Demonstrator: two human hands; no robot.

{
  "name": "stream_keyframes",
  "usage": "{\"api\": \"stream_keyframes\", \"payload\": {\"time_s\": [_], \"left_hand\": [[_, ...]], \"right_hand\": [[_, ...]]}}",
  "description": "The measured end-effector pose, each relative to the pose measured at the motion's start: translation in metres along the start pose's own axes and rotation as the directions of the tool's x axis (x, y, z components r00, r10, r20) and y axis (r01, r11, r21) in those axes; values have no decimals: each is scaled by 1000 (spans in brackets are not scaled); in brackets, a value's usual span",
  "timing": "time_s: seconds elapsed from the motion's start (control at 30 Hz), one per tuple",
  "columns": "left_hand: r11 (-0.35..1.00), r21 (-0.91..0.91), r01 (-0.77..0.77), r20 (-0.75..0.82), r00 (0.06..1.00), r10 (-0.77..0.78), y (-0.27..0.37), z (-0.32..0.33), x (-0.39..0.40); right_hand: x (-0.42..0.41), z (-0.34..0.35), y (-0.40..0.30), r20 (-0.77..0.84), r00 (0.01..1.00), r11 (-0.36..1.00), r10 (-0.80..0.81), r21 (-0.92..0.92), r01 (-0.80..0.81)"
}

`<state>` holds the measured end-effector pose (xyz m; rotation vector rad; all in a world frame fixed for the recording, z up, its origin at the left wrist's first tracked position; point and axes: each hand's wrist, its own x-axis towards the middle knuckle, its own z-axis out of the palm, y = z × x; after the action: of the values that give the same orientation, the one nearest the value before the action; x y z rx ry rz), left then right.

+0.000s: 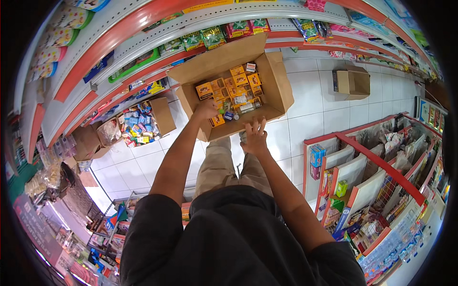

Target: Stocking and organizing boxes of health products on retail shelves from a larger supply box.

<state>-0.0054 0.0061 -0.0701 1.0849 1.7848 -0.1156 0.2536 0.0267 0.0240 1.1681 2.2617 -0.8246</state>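
A large open cardboard box [277, 85] stands before me with its flaps raised. Inside lie several small orange medicine-type cartons [240, 80], some upright and some tipped. A small dark-blue carton [228, 115] and a whitish carton [247, 107] lie among them near the front. My left hand [206, 109] reaches into the box at its left side, next to the orange cartons, with fingers curled; whether they grip something is hidden. Over the box's front edge is my right hand [256, 137], fingers spread and nothing in them.
Shelves with sachets [213, 37] curve behind the box. On the left, a carton of mixed small packs [140, 123] sits on the tiled floor [302, 89]. A smaller open cardboard box [352, 83] lies far right. Near my right side stands a red-edged display rack [379, 162].
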Motion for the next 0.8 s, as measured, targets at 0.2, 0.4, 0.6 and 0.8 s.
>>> {"api": "stream_keyframes", "payload": {"time_s": [0.2, 0.4, 0.6, 0.8], "left_hand": [[30, -999, 20, 21, 998, 54, 47, -41, -60], [-569, -804, -170, -380, 884, 274, 107, -26, -120], [-683, -687, -249, -602, 721, 343, 129, -57, -196], [-702, -528, -478, -795, 569, 211, 213, -147, -262]], "right_hand": [[12, 0, 15, 74, 997, 1000, -16, 15, 15], [41, 6, 81, -101, 939, 929, -328, 145, 340], [0, -252, 14, -302, 834, 227, -462, 869, 440], [-107, -642, -17, -822, -386, 656, -419, -568, 498]]}}
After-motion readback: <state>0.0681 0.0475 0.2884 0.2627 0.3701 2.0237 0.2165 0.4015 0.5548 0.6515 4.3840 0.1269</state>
